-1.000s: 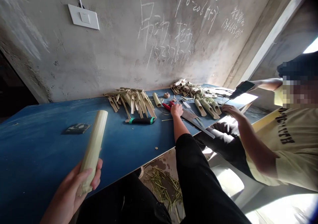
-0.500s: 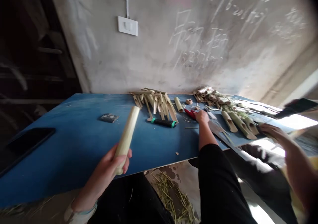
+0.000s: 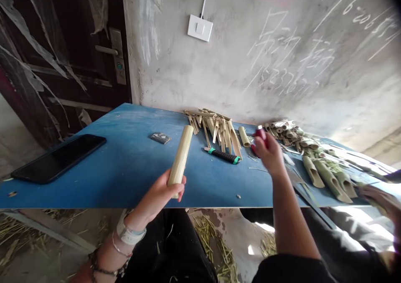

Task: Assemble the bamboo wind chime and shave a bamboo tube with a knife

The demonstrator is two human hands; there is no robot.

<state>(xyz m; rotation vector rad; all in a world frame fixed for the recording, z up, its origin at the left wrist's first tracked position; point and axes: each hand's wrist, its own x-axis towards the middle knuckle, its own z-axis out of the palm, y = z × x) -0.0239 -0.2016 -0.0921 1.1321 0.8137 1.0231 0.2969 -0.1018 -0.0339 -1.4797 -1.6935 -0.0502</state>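
My left hand is wrapped round the lower end of a pale, peeled bamboo tube, held tilted above the table's front edge. My right hand is closed on a red tool with a whitish tip, raised over the table; its exact kind is hidden by the fingers. Between the hands lies a black-and-green-handled knife. Behind it rests a pile of split bamboo strips, with a short bamboo piece to their right.
The blue table carries a phone at left and a dark, flat block. At right lie cut bamboo pieces, a bamboo heap and a long blade. Another person's hand is at the right edge.
My right hand has lifted the red tool off the table. My left hand still holds the bamboo tube. The view has turned left, showing more of the door and phone.
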